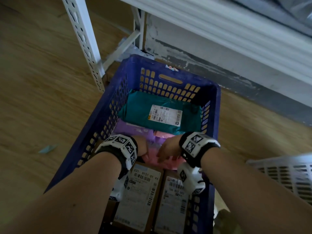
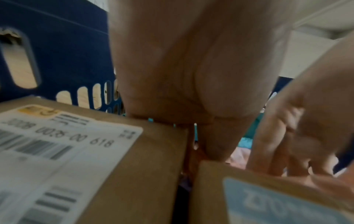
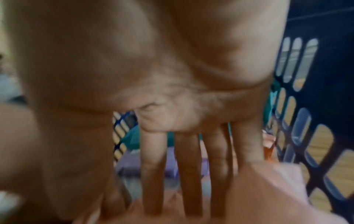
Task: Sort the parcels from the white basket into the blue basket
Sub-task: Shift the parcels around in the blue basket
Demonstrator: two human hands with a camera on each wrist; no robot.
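The blue basket [image 1: 101, 115] stands on the floor below me. It holds a teal parcel [image 1: 135, 108] with a white label, a purple parcel [image 1: 128, 130], a pink parcel [image 1: 166, 164] and two labelled cardboard boxes [image 1: 141, 196] [image 1: 172, 205]. Both hands are down inside it, over the pink parcel. My left hand [image 1: 142, 147] reaches down beside the box edge [image 2: 134, 166], its fingertips hidden. My right hand [image 1: 168, 149] has straight, spread fingers [image 3: 189, 166] resting on the pink parcel [image 3: 258, 189]. A corner of the white basket [image 1: 287, 173] shows at the right edge.
A white perforated shelf post [image 1: 84, 43] stands just left of the blue basket's far corner, with a shelf board overhead and a grey wall base behind. A small blue paper scrap [image 1: 48, 148] lies on the wooden floor to the left.
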